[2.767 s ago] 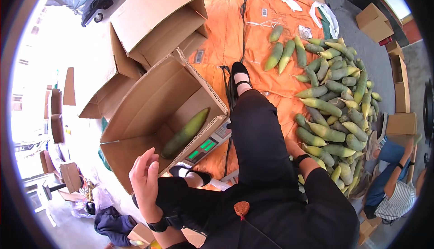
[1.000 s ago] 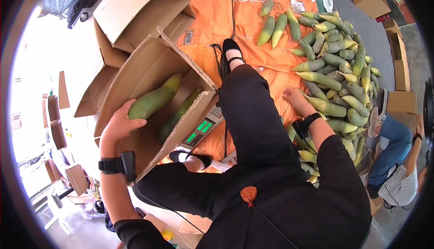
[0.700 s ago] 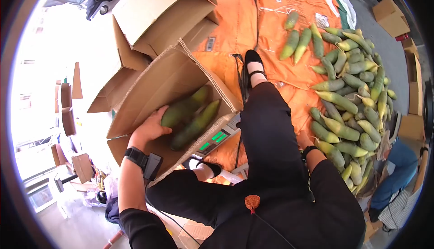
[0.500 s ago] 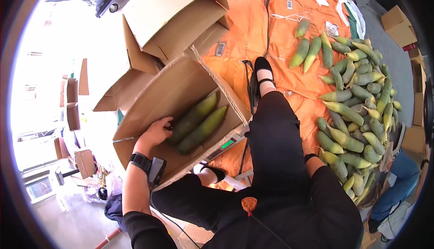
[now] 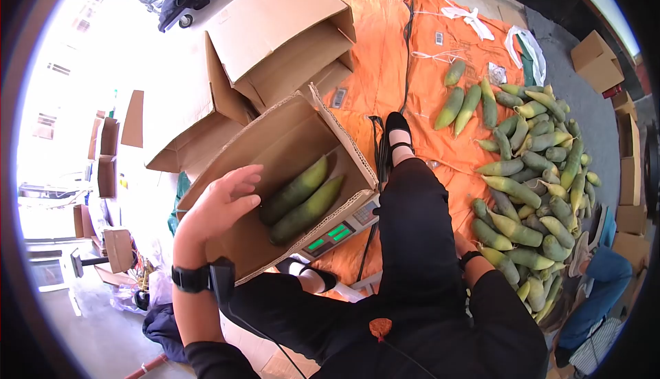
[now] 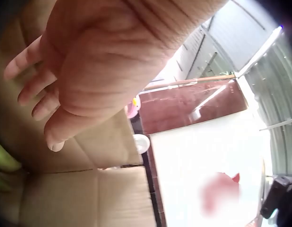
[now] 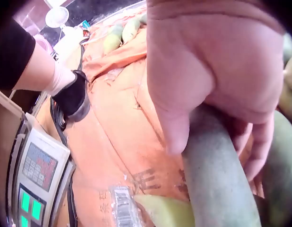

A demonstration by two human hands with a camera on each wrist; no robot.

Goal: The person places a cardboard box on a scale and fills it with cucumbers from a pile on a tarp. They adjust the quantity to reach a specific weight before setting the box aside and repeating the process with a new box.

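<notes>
My left hand (image 5: pixel 216 203) hovers over the near left side of an open cardboard box (image 5: pixel 237 252), fingers loosely extended, holding nothing. In the left wrist view that hand (image 6: pixel 98 61) has its fingers apart in front of the cardboard. Two green radishes, the far radish (image 5: pixel 294 190) and the near radish (image 5: pixel 307 210), lie side by side inside the box. My right hand (image 5: pixel 466 245), partly hidden by the knee, is at the left edge of a radish pile (image 5: pixel 533 193). In the right wrist view its thumb and fingers grip a green radish (image 7: pixel 217 175) from both sides.
A scale (image 5: pixel 337 234) with green displays sits under the box's right side. More empty cartons (image 5: pixel 275 28) stand behind it. An orange tarp (image 5: pixel 375 49) spreads beneath the radishes. Another person's blue-trousered leg (image 5: pixel 598 286) is at the far right.
My left hand took a second radish into the box, set it beside the first, let go, and drew back to the left. My right hand went to a radish at the pile's edge.
</notes>
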